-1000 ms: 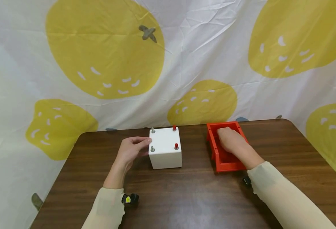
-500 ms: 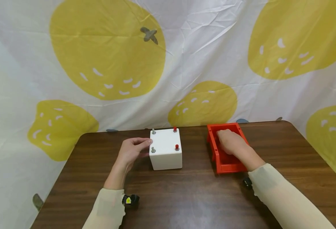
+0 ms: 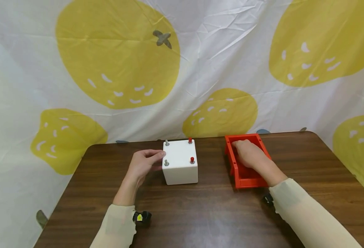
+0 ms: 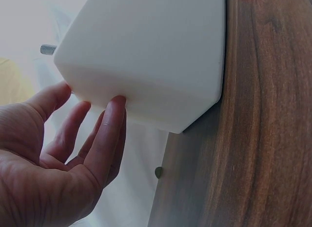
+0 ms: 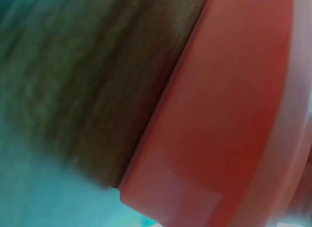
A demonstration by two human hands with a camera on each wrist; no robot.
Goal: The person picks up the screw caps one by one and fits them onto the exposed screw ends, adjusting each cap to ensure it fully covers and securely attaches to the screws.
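A white block (image 3: 179, 153) stands on the table, with metal screw ends at its top corners. Red caps (image 3: 192, 159) sit on the two right-hand screws; the left two show bare metal threads (image 3: 166, 163). My left hand (image 3: 141, 163) rests against the block's left side, thumb at the top edge and fingertips on the side face, as the left wrist view shows. My right hand (image 3: 249, 153) reaches down into a red bin (image 3: 252, 183). Its fingers are hidden, as is whatever they touch. Only the bin's outer wall (image 5: 209, 114) fills most of the right wrist view.
The dark wood table (image 3: 200, 213) carries the block and, to its right, the bin. Behind the table hangs a white cloth (image 3: 219, 51) with large yellow fruit prints. Black wrist cameras (image 3: 142, 217) sit at both cuffs.
The right hand shifts slightly inside the bin. My left hand keeps its place against the block, and the view tilts very slightly.
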